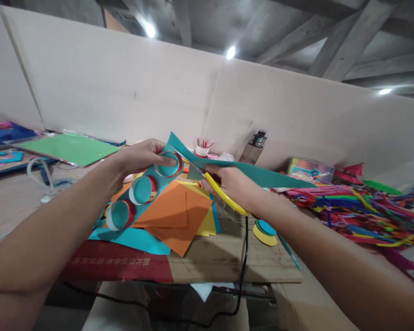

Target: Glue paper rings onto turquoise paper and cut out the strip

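Note:
My left hand (146, 156) pinches a teal paper strip that carries three short paper rings (142, 189), white and red outside with teal inside. The thumb reaches into the top ring. Yellow-handled scissors (227, 197) are in my right hand (234, 181), their blades lying along the paper between the hands. A long teal paper piece (262, 174) extends to the right, above the right hand. Below the hands lie orange sheets (193, 211), with yellow sheets (207, 226) and a blue sheet (141, 241) partly under them.
A green sheet (69, 147) lies at the left. A bottle (253, 148) and a cup of pens (202, 149) stand near the wall. Colourful pipe cleaners (345, 207) are heaped at the right. Paper circles (264, 234) lie on the cardboard (224, 266); a black cable (243, 266) crosses its front edge.

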Action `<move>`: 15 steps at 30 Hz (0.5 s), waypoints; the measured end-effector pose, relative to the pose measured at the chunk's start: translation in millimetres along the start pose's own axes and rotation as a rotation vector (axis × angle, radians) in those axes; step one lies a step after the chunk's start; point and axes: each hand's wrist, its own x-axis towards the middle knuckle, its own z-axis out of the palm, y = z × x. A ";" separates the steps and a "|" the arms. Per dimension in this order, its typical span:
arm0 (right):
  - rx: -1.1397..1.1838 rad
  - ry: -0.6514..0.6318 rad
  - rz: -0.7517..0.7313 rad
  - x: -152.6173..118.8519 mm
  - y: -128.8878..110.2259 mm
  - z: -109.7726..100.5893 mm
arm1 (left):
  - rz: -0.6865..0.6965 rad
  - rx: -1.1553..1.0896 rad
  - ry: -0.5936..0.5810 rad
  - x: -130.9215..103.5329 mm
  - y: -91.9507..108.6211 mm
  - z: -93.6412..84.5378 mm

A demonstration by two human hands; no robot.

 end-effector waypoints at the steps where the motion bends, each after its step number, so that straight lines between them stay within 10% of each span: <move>1: 0.003 -0.011 -0.001 1.0 -1.6 0.3 | 0.005 0.008 -0.003 0.4 -2.0 -0.9; 15: -0.024 0.024 0.011 21.6 -0.2 19.0 | -0.082 -0.047 -0.009 -2.6 -25.5 -20.7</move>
